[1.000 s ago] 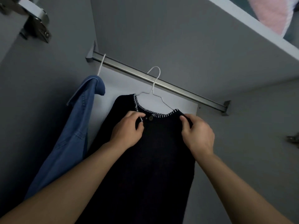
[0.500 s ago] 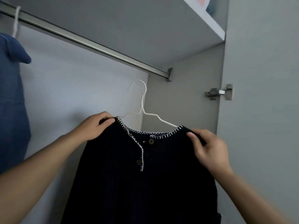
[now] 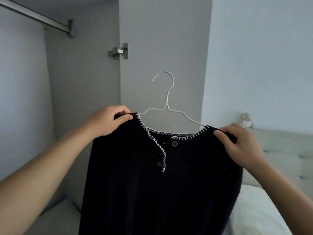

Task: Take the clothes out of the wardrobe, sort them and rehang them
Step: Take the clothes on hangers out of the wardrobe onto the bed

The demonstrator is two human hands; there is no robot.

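Note:
A black knit top (image 3: 169, 184) with white stitched neckline and brown buttons hangs on a white wire hanger (image 3: 166, 106), held up in front of me, clear of the rail. My left hand (image 3: 110, 119) pinches its left shoulder. My right hand (image 3: 240, 143) pinches its right shoulder. The hanger's hook points up and catches on nothing. The metal wardrobe rail (image 3: 39, 18) runs across the top left, bare in the part I see.
The open wardrobe door (image 3: 162, 39) with its metal hinge (image 3: 119, 51) stands straight ahead. At the right are a pale wall, a padded headboard (image 3: 286, 150) and a white pillow (image 3: 257, 211). The wardrobe floor shows at the lower left.
The black top and its hanger came off the rail and moved right, out of the wardrobe. My view turned right; the blue shirt is out of sight and the bed has appeared.

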